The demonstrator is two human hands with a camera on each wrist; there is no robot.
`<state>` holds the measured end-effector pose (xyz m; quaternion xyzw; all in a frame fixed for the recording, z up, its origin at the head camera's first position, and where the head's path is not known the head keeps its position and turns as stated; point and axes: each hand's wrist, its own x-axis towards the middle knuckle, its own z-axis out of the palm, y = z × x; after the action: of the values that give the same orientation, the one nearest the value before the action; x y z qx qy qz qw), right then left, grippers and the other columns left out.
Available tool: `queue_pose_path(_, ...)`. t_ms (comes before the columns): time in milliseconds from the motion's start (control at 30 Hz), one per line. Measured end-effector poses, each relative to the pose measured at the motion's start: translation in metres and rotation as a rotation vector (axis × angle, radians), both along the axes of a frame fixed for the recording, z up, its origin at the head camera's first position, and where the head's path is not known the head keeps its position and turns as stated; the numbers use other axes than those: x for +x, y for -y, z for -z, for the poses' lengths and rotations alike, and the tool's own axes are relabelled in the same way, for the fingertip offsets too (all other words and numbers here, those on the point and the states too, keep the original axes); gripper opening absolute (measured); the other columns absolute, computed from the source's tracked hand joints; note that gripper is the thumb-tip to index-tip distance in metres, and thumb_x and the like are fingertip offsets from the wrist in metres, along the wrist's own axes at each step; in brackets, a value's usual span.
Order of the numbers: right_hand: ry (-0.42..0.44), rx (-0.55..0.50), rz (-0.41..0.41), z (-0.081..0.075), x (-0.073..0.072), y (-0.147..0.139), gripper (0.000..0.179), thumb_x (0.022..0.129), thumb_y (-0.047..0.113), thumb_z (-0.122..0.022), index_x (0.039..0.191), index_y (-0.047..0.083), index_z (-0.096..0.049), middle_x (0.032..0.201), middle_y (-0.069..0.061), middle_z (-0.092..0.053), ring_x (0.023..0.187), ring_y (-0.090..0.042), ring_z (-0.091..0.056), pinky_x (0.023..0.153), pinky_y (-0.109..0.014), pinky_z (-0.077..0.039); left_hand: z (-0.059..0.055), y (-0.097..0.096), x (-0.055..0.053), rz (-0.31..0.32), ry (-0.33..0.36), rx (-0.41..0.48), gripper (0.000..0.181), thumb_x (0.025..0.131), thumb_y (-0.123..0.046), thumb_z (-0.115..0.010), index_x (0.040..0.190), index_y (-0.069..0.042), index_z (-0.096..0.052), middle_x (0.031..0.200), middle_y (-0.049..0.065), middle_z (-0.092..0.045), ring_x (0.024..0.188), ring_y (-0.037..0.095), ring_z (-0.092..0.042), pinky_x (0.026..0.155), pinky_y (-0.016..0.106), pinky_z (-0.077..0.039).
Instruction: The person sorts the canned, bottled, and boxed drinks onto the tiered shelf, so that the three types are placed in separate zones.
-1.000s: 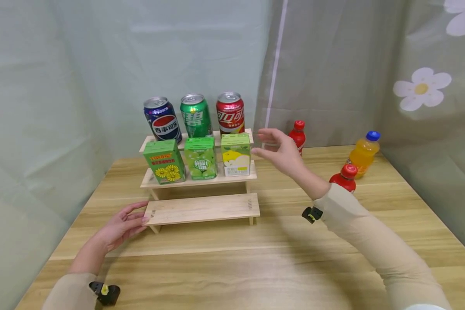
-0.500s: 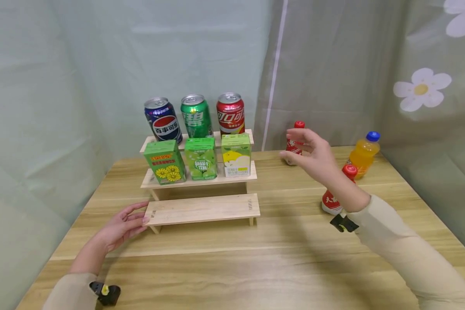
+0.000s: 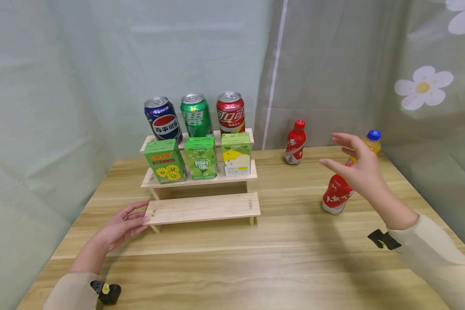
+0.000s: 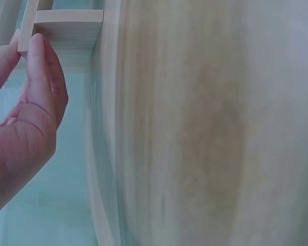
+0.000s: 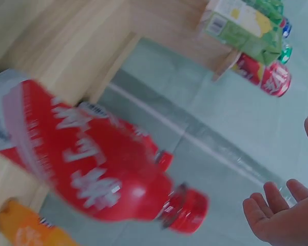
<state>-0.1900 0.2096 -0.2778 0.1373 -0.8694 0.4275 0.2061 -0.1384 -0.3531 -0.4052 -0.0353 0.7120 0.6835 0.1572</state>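
My left hand (image 3: 120, 228) pinches the left end of the bottom step of a three-tier wooden display rack (image 3: 201, 209); in the left wrist view the thumb and fingers (image 4: 38, 77) lie on either side of the board's end. Holding nothing, my right hand (image 3: 360, 168) hovers with thumb and fingers spread, overlapping a red bottle (image 3: 335, 193) with a white base. That bottle looms large in the right wrist view, its red cap (image 5: 191, 210) pointing towards the fingers (image 5: 274, 197). Behind the hand, an orange drink bottle (image 3: 373, 145) with a blue cap is mostly hidden.
Another red bottle (image 3: 296, 144) stands at the back, right of the rack. On the top tier are a blue can (image 3: 164, 122), a green can (image 3: 196, 116) and a red can (image 3: 230, 113). Below them stand three juice cartons (image 3: 200, 159). A curtain (image 3: 314, 77) hangs behind the table (image 3: 232, 267).
My right hand has moved from beside the right-hand carton rightwards to the front red bottle, staying spread. The left hand keeps its place on the rack; the drinks have not moved.
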Motion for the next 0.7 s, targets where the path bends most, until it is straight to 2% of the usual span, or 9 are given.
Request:
queue_pose_path(100,0.032,0.006,0.043,0.006,0.003,-0.010,0.063,0.082,0.017,-0.076,0.136,0.005,-0.045,0.133,-0.017,-0.051,0.122,-0.031,-0.046,0.104,-0.018,-0.040,0.000,0.000,-0.001,0.004,0.006,0.000,0.054,0.094,-0.008,-0.059,0.140,-0.017,-0.034,0.110,-0.005,-0.057,0.098,0.007,-0.063,0.088,0.024,-0.054)
queue_pose_path(233,0.067,-0.003,0.076,0.013,0.004,-0.021,0.071,0.082,0.019,-0.076,0.142,0.006,-0.039,0.138,-0.019,-0.047,0.125,-0.036,-0.042,0.109,-0.043,-0.038,-0.001,0.001,-0.001,0.004,0.008,-0.005,0.054,0.094,-0.008,-0.059,0.140,-0.017,-0.033,0.110,-0.005,-0.056,0.098,0.007,-0.063,0.089,0.025,-0.054)
queue_pose_path(333,0.084,-0.016,0.106,0.021,0.003,-0.029,0.077,0.082,0.018,-0.076,0.145,0.006,-0.034,0.141,-0.020,-0.044,0.127,-0.038,-0.041,0.110,-0.045,-0.036,-0.001,0.000,0.000,0.000,0.007,-0.005,0.056,0.093,-0.008,-0.060,0.141,-0.016,-0.032,0.110,-0.004,-0.056,0.098,0.007,-0.063,0.089,0.024,-0.053)
queue_pose_path(500,0.113,-0.019,0.149,0.039,0.005,-0.040,0.078,0.083,0.020,-0.075,0.146,0.003,-0.030,0.139,-0.023,-0.043,0.126,-0.041,-0.041,0.108,-0.041,-0.040,-0.002,-0.001,0.000,0.001,0.012,-0.003,0.054,0.093,-0.008,-0.060,0.140,-0.017,-0.034,0.109,-0.004,-0.056,0.097,0.007,-0.063,0.089,0.025,-0.054)
queue_pose_path(700,0.184,-0.032,0.127,0.058,0.006,-0.049,0.079,0.084,0.021,-0.073,0.145,-0.001,-0.028,0.140,-0.027,-0.040,0.124,-0.046,-0.040,0.101,-0.056,-0.040,0.000,0.000,0.000,-0.004,0.011,0.009,0.052,0.094,-0.008,-0.059,0.139,-0.018,-0.035,0.107,-0.007,-0.058,0.097,0.007,-0.064,0.088,0.024,-0.054)
